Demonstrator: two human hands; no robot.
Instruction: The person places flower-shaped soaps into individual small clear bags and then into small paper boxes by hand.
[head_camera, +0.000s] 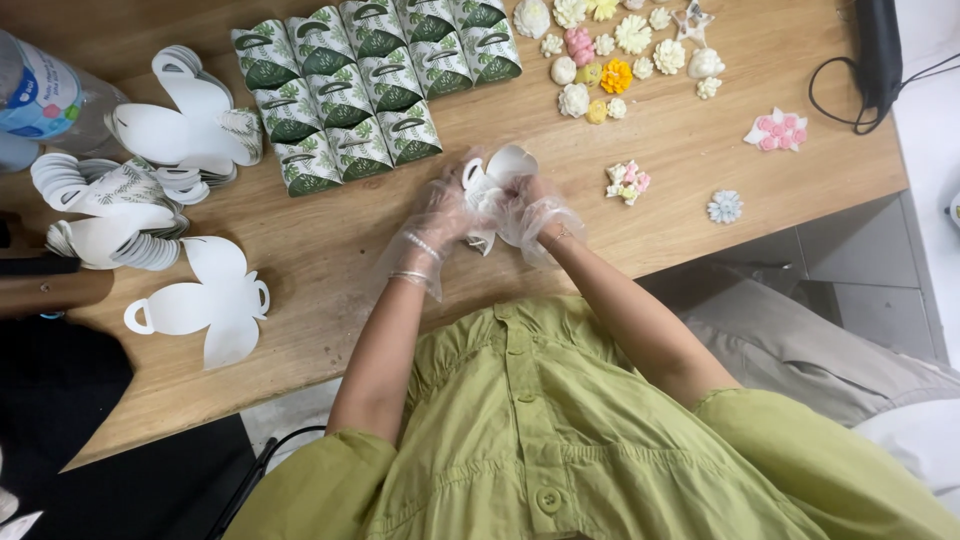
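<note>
Both my hands wear clear plastic gloves and meet over the wooden table (330, 250). My left hand (440, 215) and my right hand (528, 212) together grip a white die-cut paper box blank (497, 175), partly folded between the fingers, its rounded handle tabs sticking up. Beads circle my left wrist. Just beyond my hands stand rows of folded green-and-white leaf-print boxes (365, 85). Flat white blanks (205, 305) lie to the left.
Stacks of unfolded blanks (130, 185) sit at the far left beside a clear plastic bottle (45, 95). Several small flower-shaped pieces (615, 50) in white, yellow and pink lie at the back right, with a few more (628, 182) near the table's edge. A black cable (870, 70) hangs at the right corner.
</note>
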